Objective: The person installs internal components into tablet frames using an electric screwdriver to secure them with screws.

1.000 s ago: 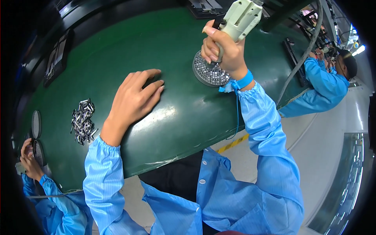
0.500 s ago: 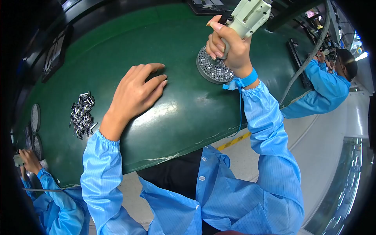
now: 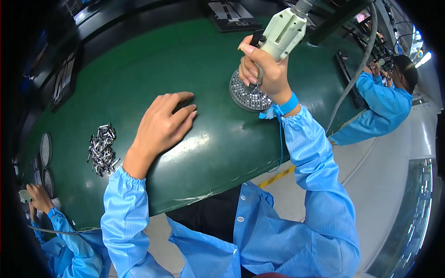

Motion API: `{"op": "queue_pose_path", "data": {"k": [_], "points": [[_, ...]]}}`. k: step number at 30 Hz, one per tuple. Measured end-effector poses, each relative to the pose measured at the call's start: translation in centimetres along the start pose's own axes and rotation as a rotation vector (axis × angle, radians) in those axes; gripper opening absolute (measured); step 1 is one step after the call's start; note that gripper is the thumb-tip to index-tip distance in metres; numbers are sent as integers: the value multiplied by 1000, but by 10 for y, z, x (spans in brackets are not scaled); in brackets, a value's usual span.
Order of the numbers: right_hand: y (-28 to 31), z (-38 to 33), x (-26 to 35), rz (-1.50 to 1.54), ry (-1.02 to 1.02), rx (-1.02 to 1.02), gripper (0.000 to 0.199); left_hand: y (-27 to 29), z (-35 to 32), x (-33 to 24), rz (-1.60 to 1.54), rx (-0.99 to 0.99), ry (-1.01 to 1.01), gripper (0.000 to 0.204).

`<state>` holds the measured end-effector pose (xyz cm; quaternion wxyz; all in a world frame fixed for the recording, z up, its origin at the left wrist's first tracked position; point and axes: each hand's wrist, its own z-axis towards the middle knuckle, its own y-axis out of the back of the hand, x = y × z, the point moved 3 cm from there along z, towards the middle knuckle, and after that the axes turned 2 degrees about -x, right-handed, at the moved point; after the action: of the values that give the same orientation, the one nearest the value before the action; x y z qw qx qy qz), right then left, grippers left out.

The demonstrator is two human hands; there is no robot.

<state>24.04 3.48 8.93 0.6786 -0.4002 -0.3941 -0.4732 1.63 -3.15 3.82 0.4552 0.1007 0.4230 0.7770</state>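
Note:
My right hand (image 3: 265,69) is closed around a pale electric screwdriver (image 3: 283,34) with a black lever, held tilted above a round tray (image 3: 245,103). The tray is dark-rimmed and filled with many small shiny pieces, likely screws. My fingers and the tool hide part of it, and the screwdriver's tip is hidden. A blue wrist strap (image 3: 288,105) with a thin cord circles my right wrist. Palm down on the green table, my left hand (image 3: 162,125) rests with its fingers slightly spread and holds nothing. Left of it lies a pile of small black and silver metal parts (image 3: 103,150).
Dark fixtures stand along the table (image 3: 204,162) at far left (image 3: 63,81), far middle (image 3: 232,16) and right (image 3: 348,78). A grey cable (image 3: 343,99) hangs on the right. Two round trays (image 3: 46,150) sit at the left. Co-workers in blue sit at left (image 3: 69,245) and right (image 3: 382,111).
The whole view has shifted, so the table's things sit slightly lower in the picture. My right hand stays over the tray with the screwdriver; my left hand stays resting on the table.

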Motion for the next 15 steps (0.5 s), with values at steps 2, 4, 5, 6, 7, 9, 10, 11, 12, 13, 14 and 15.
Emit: {"op": "queue_pose_path", "data": {"k": [2, 4, 5, 6, 7, 9, 10, 11, 12, 13, 14, 15], "points": [[3, 0, -1, 14, -11, 0, 16, 0, 0, 0, -8, -3, -1, 17], [5, 0, -3, 124, -26, -1, 11, 1, 0, 0, 0, 10, 0, 18], [6, 0, -5, 133, -36, -5, 12, 1, 1, 0, -1, 21, -1, 19], [5, 0, -4, 123, -30, -11, 12, 1, 1, 0, 11, 29, 7, 19], [5, -1, -3, 114, -33, -16, 13, 2, 2, -1, 27, 23, -18, 21], [5, -1, -4, 112, -48, -18, 14, 2, 5, -5, 112, 15, -83, 38], [4, -2, -3, 121, -55, -3, 15, 3, 7, -8, 120, 23, -77, 38], [2, -4, -4, 151, -74, 16, 15, 4, 8, -14, 160, 2, -127, 44], [-1, -6, -3, 178, -93, 36, 15, 6, 10, -20, 198, -20, -177, 49], [-5, -8, -2, 184, -96, 39, 15, 5, 8, -24, 216, -10, -201, 51], [-10, -10, -1, 201, -108, 95, 16, 2, 4, -26, 233, -1, -225, 53], [-13, -13, 0, 212, -121, 149, 17, -2, 2, -28, 273, -21, -256, 52]]}}
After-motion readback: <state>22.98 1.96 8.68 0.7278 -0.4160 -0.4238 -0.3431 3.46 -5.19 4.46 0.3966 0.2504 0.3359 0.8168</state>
